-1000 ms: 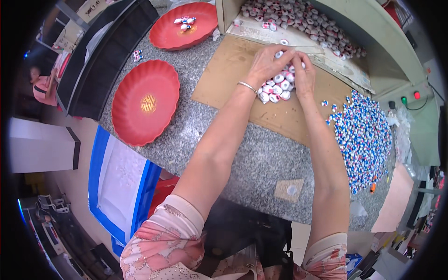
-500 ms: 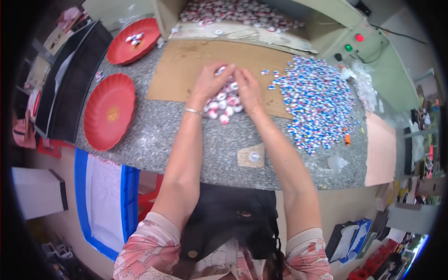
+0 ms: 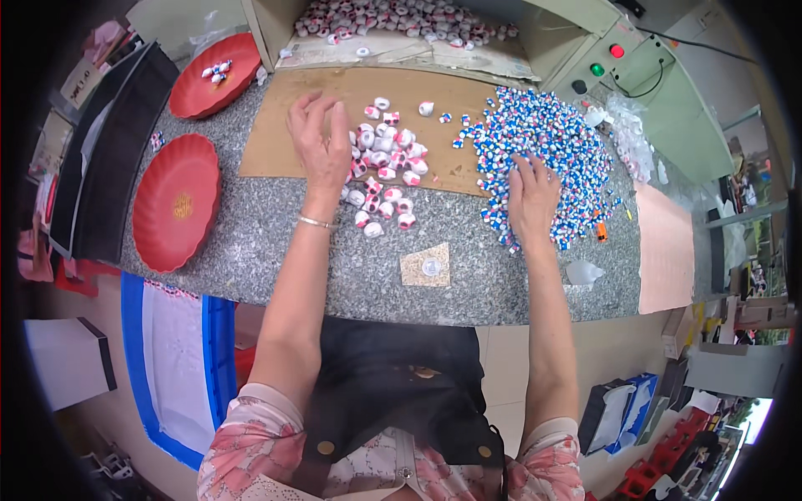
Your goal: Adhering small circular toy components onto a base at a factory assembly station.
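Observation:
My left hand [image 3: 322, 146] is open beside a loose group of small white pieces with pink and dark patches [image 3: 388, 150]. Its fingers are apart, with nothing seen in them. Those pieces lie partly on a brown cardboard sheet [image 3: 276, 125] and partly on the speckled grey worktop [image 3: 351, 275]. On the right, my right hand [image 3: 535, 200] rests at the near left part of a large heap of tiny blue, white and red pieces [image 3: 560, 134], fingers spread over it. Whether its fingertips touch any piece is too small to tell.
Two red scalloped dishes stand at the left, the far dish [image 3: 242, 83] holding several small pieces, the near dish [image 3: 200, 225] beside a black bin [image 3: 125, 150]. Behind is a compartment of more white pieces [image 3: 401, 21]. A small speckled block [image 3: 413, 269] lies near the front edge.
My hands have parted from around the white and pink pieces. The left moved left, the right moved right to the blue heap. The pieces now lie uncovered and more spread out.

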Motion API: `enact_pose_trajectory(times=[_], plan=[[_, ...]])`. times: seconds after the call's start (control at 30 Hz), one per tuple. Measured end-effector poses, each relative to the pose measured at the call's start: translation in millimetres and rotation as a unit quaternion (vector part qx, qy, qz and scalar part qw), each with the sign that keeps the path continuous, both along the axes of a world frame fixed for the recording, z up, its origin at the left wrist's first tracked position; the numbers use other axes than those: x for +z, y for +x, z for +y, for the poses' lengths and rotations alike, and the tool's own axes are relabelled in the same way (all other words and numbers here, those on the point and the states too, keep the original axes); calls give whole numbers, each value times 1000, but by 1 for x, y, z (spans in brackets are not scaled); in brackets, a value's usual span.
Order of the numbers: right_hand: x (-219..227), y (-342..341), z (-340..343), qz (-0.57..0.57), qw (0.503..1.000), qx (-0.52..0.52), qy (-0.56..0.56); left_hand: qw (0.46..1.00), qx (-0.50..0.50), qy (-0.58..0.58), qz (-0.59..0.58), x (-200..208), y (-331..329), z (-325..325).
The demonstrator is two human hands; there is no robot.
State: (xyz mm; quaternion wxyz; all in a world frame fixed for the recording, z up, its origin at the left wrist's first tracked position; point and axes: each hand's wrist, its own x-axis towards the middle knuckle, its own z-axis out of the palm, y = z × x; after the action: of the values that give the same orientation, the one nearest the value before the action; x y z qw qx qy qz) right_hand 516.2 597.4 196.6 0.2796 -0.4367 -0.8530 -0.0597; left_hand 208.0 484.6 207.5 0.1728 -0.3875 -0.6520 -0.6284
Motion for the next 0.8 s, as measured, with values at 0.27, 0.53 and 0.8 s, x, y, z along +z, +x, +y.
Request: enact_pose_trajectory(times=[0.27,0.53,0.8], plan=[[-6,0,-39,47,994,80,-52,976,-166,-135,32,8,55,-87],[48,61,-96,63,986,116,-104,955,-192,-225,19,-11,65,-161],[22,74,-116,-17,971,116,-206,954,-234,-186,13,12,80,-133]])
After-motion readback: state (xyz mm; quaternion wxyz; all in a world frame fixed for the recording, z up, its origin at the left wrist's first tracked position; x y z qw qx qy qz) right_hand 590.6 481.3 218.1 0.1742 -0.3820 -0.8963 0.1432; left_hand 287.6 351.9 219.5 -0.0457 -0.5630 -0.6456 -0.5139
